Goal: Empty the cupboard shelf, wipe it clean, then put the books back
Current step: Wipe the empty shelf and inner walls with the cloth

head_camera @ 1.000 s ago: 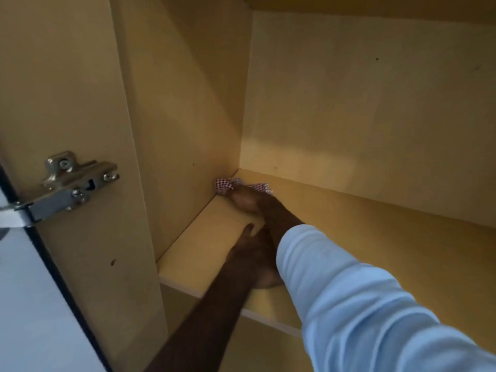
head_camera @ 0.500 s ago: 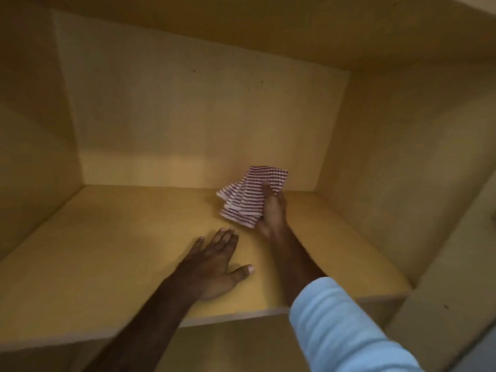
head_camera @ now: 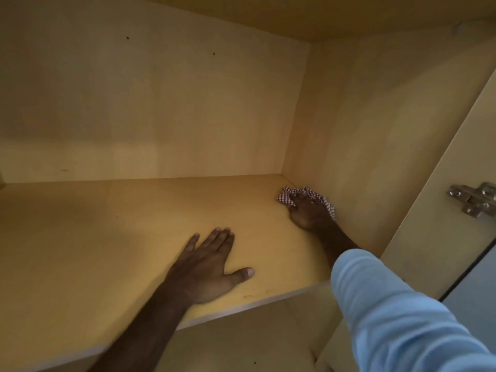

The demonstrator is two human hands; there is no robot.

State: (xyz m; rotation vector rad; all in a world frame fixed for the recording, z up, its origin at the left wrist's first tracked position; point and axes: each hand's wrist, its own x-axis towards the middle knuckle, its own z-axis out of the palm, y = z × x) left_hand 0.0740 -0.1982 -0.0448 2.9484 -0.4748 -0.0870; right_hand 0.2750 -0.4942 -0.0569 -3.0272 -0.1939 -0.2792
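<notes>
At back right corner of the shelf [head_camera: 112, 237], right hand [head_camera: 308, 210] now presses the checked cloth [head_camera: 288, 196], fingers flat over it; half a second ago it was mid-shelf; left hand [head_camera: 206, 264] stays flat, holding nothing; wiping nears its end; no books visible.

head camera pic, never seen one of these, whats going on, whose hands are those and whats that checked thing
The camera sits on a person's head, looking forward and down into a wooden cupboard, so both hands are that person's own. The left hand lies flat, fingers straight, on the bare shelf. The right hand, in a light blue sleeve, presses a red and white checked cloth into the back right corner, against the side wall. No books show. A metal hinge sits on the open door at right.
</notes>
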